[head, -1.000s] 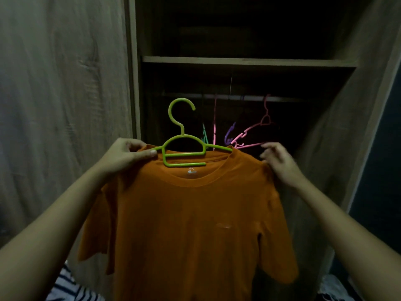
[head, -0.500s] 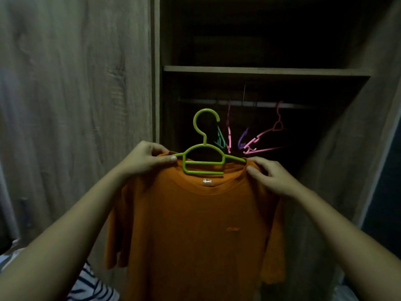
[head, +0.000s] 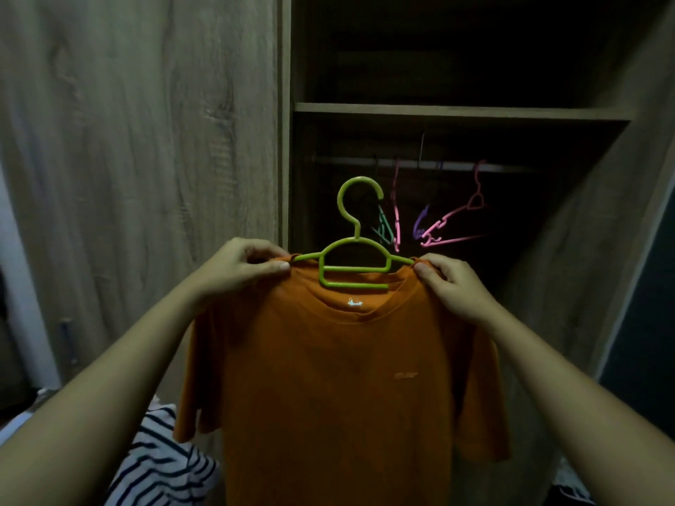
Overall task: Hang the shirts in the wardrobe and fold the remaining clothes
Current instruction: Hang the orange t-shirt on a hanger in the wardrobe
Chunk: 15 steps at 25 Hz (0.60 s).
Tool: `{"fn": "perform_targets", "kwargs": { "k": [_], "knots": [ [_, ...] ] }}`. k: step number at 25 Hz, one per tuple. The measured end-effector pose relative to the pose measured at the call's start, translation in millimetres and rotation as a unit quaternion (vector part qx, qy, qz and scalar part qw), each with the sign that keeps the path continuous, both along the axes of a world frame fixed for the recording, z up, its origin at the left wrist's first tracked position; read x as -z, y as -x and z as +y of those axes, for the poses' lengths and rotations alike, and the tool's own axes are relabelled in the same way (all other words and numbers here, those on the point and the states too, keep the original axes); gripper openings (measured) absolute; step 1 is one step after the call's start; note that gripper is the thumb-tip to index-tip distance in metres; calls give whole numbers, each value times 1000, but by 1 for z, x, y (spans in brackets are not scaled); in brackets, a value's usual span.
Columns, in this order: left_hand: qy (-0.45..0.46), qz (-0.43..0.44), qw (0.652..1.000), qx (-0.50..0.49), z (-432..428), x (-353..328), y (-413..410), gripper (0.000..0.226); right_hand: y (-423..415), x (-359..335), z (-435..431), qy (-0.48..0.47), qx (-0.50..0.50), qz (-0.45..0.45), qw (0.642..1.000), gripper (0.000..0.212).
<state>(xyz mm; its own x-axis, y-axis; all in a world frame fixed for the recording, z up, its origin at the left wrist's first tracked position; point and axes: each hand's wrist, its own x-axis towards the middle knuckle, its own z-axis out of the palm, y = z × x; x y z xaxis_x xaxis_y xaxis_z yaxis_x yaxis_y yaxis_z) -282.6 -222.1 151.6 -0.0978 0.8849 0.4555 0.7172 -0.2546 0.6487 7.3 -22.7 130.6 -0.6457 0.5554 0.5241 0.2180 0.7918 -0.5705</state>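
Observation:
An orange T-shirt (head: 339, 378) hangs on a green plastic hanger (head: 353, 262) that I hold up in front of the open wardrobe. My left hand (head: 241, 268) pinches the shirt's left shoulder at the hanger arm. My right hand (head: 447, 286) pinches the right shoulder beside the collar. The hanger's hook (head: 359, 199) points up, below and in front of the clothes rail (head: 431, 164). Its arms are hidden inside the shirt.
Several empty pink, purple and teal hangers (head: 438, 228) dangle from the rail. A shelf (head: 460, 112) runs above it. The shut wardrobe door (head: 138, 158) fills the left. A black-and-white striped garment (head: 164, 465) lies at the lower left.
My right hand slid inward along the shoulder toward the collar. The shirt and hanger shifted to the right, before the open compartment, with the wardrobe looming nearer.

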Motion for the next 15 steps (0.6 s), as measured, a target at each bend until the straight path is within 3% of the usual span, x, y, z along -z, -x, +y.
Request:
{"fn": "perform_targets", "kwargs": {
  "k": [5, 7, 10, 12, 13, 15],
  "knots": [
    [18, 86, 996, -23, -15, -1, 3, 72, 0, 0, -12, 25, -16, -6, 1000, 20],
    [3, 81, 996, -31, -20, 1, 3, 71, -5, -1, -6, 22, 10, -47, 999, 19],
    [-13, 48, 997, -64, -30, 9, 4, 66, -3, 5, -9, -79, 145, -97, 982, 28],
    [-8, 39, 995, -90, -32, 15, -1, 50, 20, 7, -38, -91, 97, -67, 989, 32],
    [-4, 44, 994, -99, -31, 15, -7, 39, 34, 5, -58, -39, 37, -61, 997, 31],
    [4, 82, 990, -113, -26, 12, -26, 21, 62, 0, -93, 179, -79, -48, 979, 33]
  ]
}}
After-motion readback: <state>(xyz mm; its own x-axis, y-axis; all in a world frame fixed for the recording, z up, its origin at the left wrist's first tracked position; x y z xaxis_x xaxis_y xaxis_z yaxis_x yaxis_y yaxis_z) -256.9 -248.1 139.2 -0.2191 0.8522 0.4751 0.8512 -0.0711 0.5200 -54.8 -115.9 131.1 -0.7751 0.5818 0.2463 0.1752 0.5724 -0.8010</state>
